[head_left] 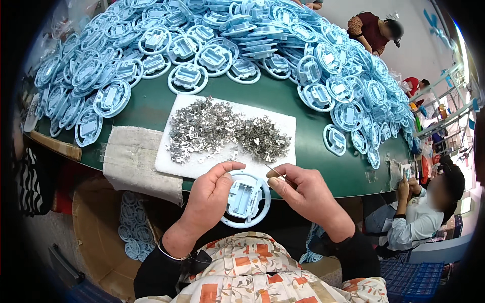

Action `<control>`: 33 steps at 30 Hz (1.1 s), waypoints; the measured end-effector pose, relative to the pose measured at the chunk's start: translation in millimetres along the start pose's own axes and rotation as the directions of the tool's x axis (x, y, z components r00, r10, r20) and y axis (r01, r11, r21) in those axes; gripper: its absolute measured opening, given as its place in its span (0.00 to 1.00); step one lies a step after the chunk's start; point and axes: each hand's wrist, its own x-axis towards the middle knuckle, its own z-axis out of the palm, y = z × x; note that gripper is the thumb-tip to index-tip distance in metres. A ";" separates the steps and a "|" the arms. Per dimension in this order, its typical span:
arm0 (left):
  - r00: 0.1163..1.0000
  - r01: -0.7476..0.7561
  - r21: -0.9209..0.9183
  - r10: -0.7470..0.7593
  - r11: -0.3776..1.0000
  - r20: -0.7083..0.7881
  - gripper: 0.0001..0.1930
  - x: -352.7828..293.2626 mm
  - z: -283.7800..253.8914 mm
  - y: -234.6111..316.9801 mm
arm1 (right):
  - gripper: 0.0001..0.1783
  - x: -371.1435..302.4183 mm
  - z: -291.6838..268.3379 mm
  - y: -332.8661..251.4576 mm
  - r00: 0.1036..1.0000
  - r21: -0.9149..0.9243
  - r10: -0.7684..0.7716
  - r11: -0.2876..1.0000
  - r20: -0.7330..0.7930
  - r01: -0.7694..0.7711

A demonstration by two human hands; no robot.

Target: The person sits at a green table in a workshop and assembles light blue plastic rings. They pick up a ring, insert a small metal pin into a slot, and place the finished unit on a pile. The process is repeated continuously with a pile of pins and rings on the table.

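Note:
A light blue round plastic housing (244,200) with an open rectangular compartment is held just off the table's near edge. My left hand (208,194) grips its upper left rim, the thumb over it and the index finger stretched above. At the other side, my right hand (310,194) pinches a thin pointed tool (270,168), whose exact kind I cannot make out; the fingers sit close to the ring's upper right. Beyond both hands lies a white foam board (281,159). On it are a large heap of small metal contact pieces (199,129) and a smaller, darker heap (262,137).
Similar blue housings (242,33) are piled high over the far side of the green table (146,108). A cloth-covered pad (136,159) lies left of the board. Below left stands a cardboard box (96,237) with more housings. A co-worker (419,212) sits at the right.

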 end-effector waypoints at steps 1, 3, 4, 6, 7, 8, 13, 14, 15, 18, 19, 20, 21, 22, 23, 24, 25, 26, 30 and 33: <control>0.999 0.033 -0.067 -0.030 0.997 0.036 0.16 -0.5 1.4 3.2 | 0.14 -2.5 8.1 10.7 0.999 0.222 0.040 0.974 0.032 -0.046; 0.993 0.077 -0.154 -0.062 0.985 0.098 0.18 -5.3 9.9 11.8 | 0.15 -6.0 22.4 22.2 0.989 0.623 0.078 0.769 0.128 -0.142; 0.991 0.094 -0.145 -0.078 0.985 0.111 0.18 -7.0 10.8 13.2 | 0.16 -7.8 25.2 25.6 0.975 0.697 0.098 0.685 0.201 -0.213; 0.990 -0.013 0.022 0.010 1.000 0.140 0.19 -8.1 9.8 14.7 | 0.14 -10.2 18.7 20.5 0.956 0.732 0.132 0.619 0.261 -0.285; 0.978 -0.140 0.173 0.110 0.975 0.176 0.20 -7.4 6.5 14.8 | 0.14 -11.5 14.9 18.8 0.946 0.745 0.149 0.585 0.289 -0.319; 0.953 -0.267 0.313 0.201 0.911 0.228 0.21 -6.4 5.5 15.7 | 0.15 -12.1 13.2 23.8 0.953 0.721 0.136 0.627 0.270 -0.293; 0.917 -0.363 0.534 0.192 0.764 0.349 0.23 -2.8 17.5 22.6 | 0.15 -15.8 6.3 24.6 0.963 0.770 0.059 0.588 0.265 -0.248; 0.935 -0.305 0.434 0.180 0.848 0.305 0.23 -1.9 18.2 16.1 | 0.15 -17.0 5.4 20.1 0.967 0.814 0.032 0.532 0.254 -0.232; 0.951 -0.245 0.322 0.163 0.914 0.263 0.23 -2.7 18.4 13.0 | 0.16 -18.4 6.1 16.3 0.988 0.797 0.017 0.589 0.154 -0.135; 0.927 0.213 -0.316 -0.089 0.924 0.366 0.23 -7.3 9.4 6.4 | 0.13 -18.3 14.3 12.5 0.995 0.717 -0.050 0.691 -0.082 0.094; 0.919 0.237 -0.376 -0.081 0.896 0.386 0.24 -8.6 10.4 3.9 | 0.11 -16.7 19.0 10.5 0.987 0.658 -0.078 0.738 -0.137 0.150; 0.911 0.218 -0.411 -0.033 0.885 0.412 0.24 -9.4 10.5 0.3 | 0.09 -14.1 24.9 6.4 0.976 0.592 -0.109 0.780 -0.189 0.202; 0.900 0.200 -0.446 0.015 0.872 0.435 0.24 -10.0 10.2 -3.4 | 0.07 -12.7 27.9 3.7 0.961 0.521 -0.143 0.816 -0.238 0.251; 0.888 0.184 -0.485 0.067 0.855 0.455 0.24 -10.4 10.8 -6.1 | 0.03 -13.7 24.0 -1.1 0.970 0.531 -0.143 0.816 -0.195 0.228; 0.891 0.216 -0.519 0.051 0.827 0.452 0.24 -11.3 11.8 -6.5 | 0.03 -12.7 25.8 2.4 0.972 0.494 -0.143 0.842 -0.187 0.218; 0.893 0.246 -0.553 0.035 0.796 0.448 0.24 -12.5 12.8 -6.3 | 0.04 -10.9 29.1 8.0 0.974 0.457 -0.142 0.865 -0.177 0.209; 0.895 0.274 -0.585 0.019 0.763 0.445 0.24 -13.5 13.7 -5.8 | 0.04 -10.2 31.2 11.0 0.976 0.419 -0.141 0.886 -0.168 0.200; 0.885 0.305 -0.573 -0.004 0.761 0.465 0.25 -13.0 14.0 -4.8 | 0.05 -8.0 31.1 8.3 0.969 0.469 -0.123 0.858 -0.212 0.212; 0.876 0.345 -0.581 -0.030 0.737 0.482 0.24 -13.4 16.1 -1.7 | 0.07 -6.4 23.6 9.2 0.981 0.489 -0.092 0.857 -0.172 0.166; 0.887 0.317 -0.582 -0.017 0.748 0.461 0.22 -14.3 16.4 -1.9 | 0.10 -6.5 18.9 12.9 0.989 0.412 -0.096 0.901 -0.112 0.134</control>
